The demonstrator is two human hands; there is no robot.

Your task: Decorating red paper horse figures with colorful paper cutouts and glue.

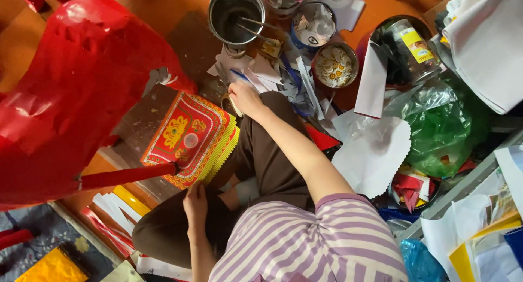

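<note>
I sit on the floor in a striped shirt and brown trousers. A stack of red and yellow decorated paper sheets [188, 134] lies on a worn board by my knee. My left hand [196, 201] holds the near corner of that stack. My right hand [245, 98] reaches forward over my knee to a heap of white and grey paper scraps [272, 75], its fingers curled down beside a thin blue-handled tool [238, 75]. What the fingers hold is hidden.
A large red paper figure [76, 86] fills the left, with a red stick leg [128, 176] across the stack. Ahead stand a metal pot with sticks [236, 15], tins [313, 23], a bowl of cut-outs [334, 65] and a jar [411, 45]. A green plastic bag [444, 129] and white paper [376, 154] lie right.
</note>
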